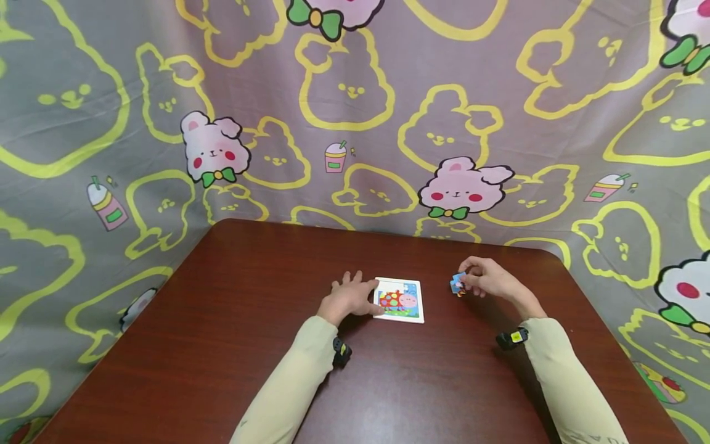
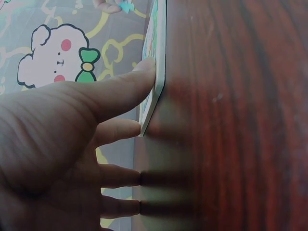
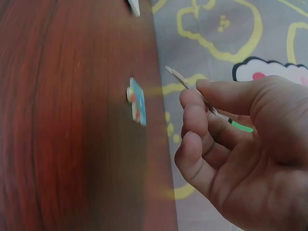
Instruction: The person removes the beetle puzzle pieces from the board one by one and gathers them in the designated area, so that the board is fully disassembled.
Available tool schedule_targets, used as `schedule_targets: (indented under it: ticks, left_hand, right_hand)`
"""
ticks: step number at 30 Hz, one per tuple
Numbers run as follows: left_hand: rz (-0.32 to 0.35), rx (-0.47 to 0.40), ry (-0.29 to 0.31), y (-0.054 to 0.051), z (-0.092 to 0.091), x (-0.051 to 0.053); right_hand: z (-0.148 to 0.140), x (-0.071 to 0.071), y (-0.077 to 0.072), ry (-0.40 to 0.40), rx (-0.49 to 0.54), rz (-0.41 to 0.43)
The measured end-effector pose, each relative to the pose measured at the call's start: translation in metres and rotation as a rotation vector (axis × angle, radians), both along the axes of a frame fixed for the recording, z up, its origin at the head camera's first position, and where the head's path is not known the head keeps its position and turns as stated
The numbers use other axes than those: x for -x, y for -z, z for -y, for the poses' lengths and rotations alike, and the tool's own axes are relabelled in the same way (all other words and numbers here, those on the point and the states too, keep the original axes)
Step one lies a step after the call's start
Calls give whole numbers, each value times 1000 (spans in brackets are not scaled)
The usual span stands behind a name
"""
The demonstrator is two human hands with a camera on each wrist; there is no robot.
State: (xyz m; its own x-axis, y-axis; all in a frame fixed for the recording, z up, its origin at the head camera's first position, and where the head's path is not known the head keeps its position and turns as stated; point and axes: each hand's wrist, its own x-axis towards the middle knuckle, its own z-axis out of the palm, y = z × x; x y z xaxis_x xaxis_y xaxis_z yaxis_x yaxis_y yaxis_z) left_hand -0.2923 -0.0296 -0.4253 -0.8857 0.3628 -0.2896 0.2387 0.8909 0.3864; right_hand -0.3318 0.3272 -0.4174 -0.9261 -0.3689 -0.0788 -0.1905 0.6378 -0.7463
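Observation:
A small white-framed jigsaw puzzle (image 1: pixel 400 319) lies flat on the table, its picture a pink face and a red, spotted body. Bare white shows in its upper left part. My left hand (image 1: pixel 348 298) rests at its left side, fingers spread. In the left wrist view the thumb (image 2: pixel 144 72) touches the frame's edge and the index fingertip meets its corner; the other fingertips touch the table. To the right, my right hand (image 1: pixel 490 280) pinches a thin puzzle piece (image 3: pixel 177 77) between thumb and fingers, above the table. A second blue puzzle piece (image 3: pixel 138 102) lies below it.
The dark red-brown table (image 1: pixel 249 296) reaches back to a grey curtain (image 1: pixel 266 86) with yellow cartoon outlines, which also hangs along the sides. Black camera straps (image 1: pixel 342 353) sit on both wrists, over light sleeves.

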Motion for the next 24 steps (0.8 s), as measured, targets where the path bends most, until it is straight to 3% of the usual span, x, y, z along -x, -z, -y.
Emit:
schedule_targets:
  ticks: [10,24]
  left_hand:
    - [2,-1,3,0,0,0]
    - [-4,5,2,0,1,-1]
  right_hand:
    - [-20,0,1,9,-70,-14]
    - [-37,4,-4,-1,-199,86]
